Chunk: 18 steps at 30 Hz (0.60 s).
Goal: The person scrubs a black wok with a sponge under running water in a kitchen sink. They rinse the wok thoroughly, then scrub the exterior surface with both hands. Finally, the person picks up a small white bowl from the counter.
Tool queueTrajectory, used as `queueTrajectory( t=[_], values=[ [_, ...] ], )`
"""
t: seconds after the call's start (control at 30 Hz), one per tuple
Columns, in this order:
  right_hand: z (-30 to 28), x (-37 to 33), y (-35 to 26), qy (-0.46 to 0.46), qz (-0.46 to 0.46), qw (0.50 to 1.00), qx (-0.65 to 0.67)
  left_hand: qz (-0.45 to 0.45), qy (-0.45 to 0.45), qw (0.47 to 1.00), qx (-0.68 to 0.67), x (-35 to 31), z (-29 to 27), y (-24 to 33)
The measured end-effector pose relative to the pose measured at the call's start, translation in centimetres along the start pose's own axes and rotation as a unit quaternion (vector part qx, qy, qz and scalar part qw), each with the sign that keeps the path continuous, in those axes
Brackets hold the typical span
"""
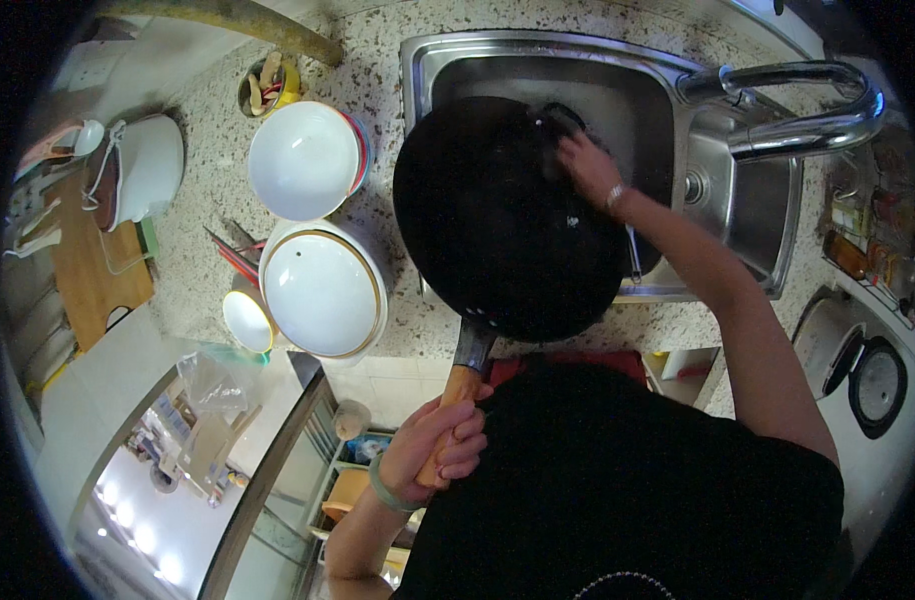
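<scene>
A large black wok [487, 220] rests tilted over the left basin of the steel sink [537, 40]. My left hand [432, 450] is wrapped round its wooden handle [461, 384], near my body. Inside the wok, by its far right rim, my right hand [589, 168] reaches in with fingers bent. It presses a dark thing [555, 122] to the wok; blur and the black surface hide what it is. A thin metal utensil handle [634, 255] shows beside the wok's right edge.
A chrome faucet [812, 138] stands at the right, above the smaller basin [752, 215]. Left of the wok are stacked white bowls [304, 160], a lidded white pot [317, 290], a small cup [248, 320] and a utensil pot [290, 80]. A rice cooker [827, 345] sits far right.
</scene>
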State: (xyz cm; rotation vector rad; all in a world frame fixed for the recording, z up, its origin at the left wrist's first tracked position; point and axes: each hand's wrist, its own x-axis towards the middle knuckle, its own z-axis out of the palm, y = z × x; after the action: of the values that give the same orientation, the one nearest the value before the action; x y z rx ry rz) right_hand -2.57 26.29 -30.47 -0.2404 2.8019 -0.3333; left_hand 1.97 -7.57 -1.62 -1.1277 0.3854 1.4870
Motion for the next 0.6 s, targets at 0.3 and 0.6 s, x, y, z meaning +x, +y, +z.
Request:
queueTrajectory(
  t=[0.3,0.6],
  values=[
    [1.5,-4.0,-5.0,-0.063,-0.017,0.987,0.148,0.005,0.008,1.000,0.014,-0.1,0.4,0.0],
    [0.5,-0.4,1.6,0.008,0.011,0.999,0.032,0.009,0.021,1.000,0.019,0.3,0.4,-0.2]
  ],
)
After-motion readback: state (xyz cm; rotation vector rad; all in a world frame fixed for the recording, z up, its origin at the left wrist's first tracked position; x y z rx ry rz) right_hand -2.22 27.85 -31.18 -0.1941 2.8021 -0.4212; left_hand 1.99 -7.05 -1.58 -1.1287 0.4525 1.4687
